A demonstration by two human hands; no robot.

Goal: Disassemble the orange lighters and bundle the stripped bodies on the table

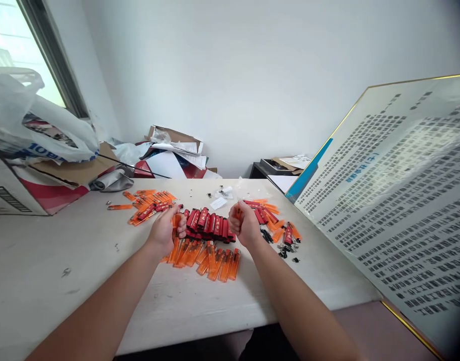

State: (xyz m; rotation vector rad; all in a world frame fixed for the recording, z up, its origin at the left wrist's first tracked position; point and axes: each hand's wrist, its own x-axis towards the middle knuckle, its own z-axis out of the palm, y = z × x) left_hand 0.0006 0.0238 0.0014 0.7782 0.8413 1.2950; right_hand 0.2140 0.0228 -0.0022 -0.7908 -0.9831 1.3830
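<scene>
My left hand (165, 231) is closed around an orange see-through lighter (176, 219), left of the middle of the table. Opposite it, my right hand (247, 226) is curled shut, with a bit of an orange lighter (238, 213) showing between thumb and fingers; the rest is hidden. Between the hands lies a pile of red lighters (203, 220) with gold print. Just in front of that pile, orange lighters (218, 263) lie in a rough row, metal tops toward the back.
More orange and red lighters lie in heaps at left (149, 203) and right (277, 233). Small black and metal pieces (286, 250) sit at the right. A large printed board (388, 190) leans along the right edge. Boxes, papers (173, 158) and a plastic bag (45, 125) crowd the back left.
</scene>
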